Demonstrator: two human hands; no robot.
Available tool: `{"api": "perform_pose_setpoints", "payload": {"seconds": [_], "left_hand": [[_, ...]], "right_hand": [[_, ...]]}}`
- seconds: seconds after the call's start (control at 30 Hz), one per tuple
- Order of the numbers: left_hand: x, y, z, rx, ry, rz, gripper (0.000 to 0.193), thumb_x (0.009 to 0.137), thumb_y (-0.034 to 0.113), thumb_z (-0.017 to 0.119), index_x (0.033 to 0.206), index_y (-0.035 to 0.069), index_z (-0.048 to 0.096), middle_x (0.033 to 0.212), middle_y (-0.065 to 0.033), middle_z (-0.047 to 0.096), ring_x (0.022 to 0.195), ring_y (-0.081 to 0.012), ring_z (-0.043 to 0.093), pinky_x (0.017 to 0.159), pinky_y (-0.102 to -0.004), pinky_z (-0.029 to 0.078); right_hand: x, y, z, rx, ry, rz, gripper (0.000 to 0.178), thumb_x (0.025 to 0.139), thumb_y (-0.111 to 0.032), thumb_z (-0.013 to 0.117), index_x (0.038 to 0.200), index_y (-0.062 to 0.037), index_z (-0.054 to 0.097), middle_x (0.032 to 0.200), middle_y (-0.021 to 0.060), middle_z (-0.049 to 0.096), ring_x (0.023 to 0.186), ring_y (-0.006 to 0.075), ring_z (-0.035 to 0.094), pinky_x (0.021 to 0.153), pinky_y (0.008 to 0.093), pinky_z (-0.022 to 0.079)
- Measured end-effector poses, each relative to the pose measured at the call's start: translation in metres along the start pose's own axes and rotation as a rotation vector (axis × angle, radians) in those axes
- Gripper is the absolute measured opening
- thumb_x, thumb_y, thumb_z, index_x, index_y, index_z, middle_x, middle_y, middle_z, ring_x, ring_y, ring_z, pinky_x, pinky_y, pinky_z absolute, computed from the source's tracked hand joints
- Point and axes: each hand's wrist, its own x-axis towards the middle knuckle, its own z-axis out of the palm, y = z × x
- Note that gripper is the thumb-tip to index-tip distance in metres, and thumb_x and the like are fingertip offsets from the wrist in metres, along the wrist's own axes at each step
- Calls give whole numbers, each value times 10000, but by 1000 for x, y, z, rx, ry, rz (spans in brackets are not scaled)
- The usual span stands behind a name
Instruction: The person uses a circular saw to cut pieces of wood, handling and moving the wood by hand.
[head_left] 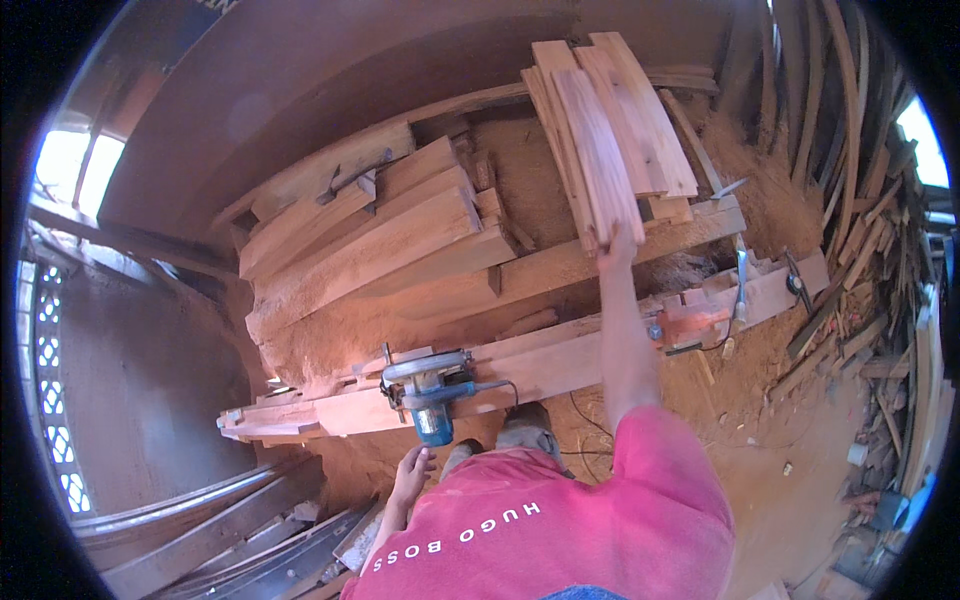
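My right arm stretches forward, and my right hand (618, 246) is closed on the near end of a pale wooden plank (596, 140). That plank lies on top of a stack of sawn boards (640, 120). My left hand (414, 470) hangs low beside my body, fingers apart and holding nothing. Just beyond it is a blue circular saw (430, 395), which rests on a long timber beam (360, 411); the hand appears apart from the saw's motor end.
Thick sawdust-covered timbers (370, 240) lie at the back left. On the beam's right part sits an orange power tool (692, 326). A cord (590, 415) trails over the floor near my feet. Scrap strips (860, 250) pile up at right, and long metal-looking lengths (230, 530) at lower left.
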Motion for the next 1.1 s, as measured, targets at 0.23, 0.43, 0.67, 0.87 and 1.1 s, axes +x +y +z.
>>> {"api": "perform_pose_setpoints", "payload": {"seconds": [0.23,0.43,0.67,0.87,1.1], "left_hand": [[-12,-80,-10,25,202,-32,491,1071,362,503,1359,-29,577,1164,-167,688,1002,-228,673,829,-349,554],[-24,-144,-40,372,119,-102,426,1043,289,541,1302,-37,632,1190,-232,707,1090,-300,690,922,-407,542],[-2,-146,-73,256,230,59,470,1009,330,613,1309,-31,632,1221,-245,696,1149,-334,682,978,-406,532],[9,-162,-125,248,345,85,487,1004,373,613,1291,-20,643,1197,-233,708,1120,-329,694,962,-397,539],[79,-238,-278,-267,893,61,560,974,423,672,1315,-17,612,1212,-198,694,1072,-270,684,939,-380,531]], "right_hand": [[-54,30,11,-610,-59,-581,517,915,-189,712,1351,4,514,1205,141,598,1050,275,596,879,417,525],[-275,161,-73,-990,-1025,-148,551,863,-299,769,1336,-84,587,1175,164,673,1092,297,643,933,433,514],[-362,243,-55,-1739,-1534,-708,729,769,-306,785,1396,-59,509,1286,203,637,1197,352,612,1004,448,472],[-361,243,-31,-1902,-1643,-396,588,800,-159,762,1354,-205,572,1240,156,680,1164,394,630,979,490,515],[-340,191,-55,-2035,-1463,-386,652,759,-102,778,1375,-209,595,1247,196,673,1147,393,638,981,458,514]]}}
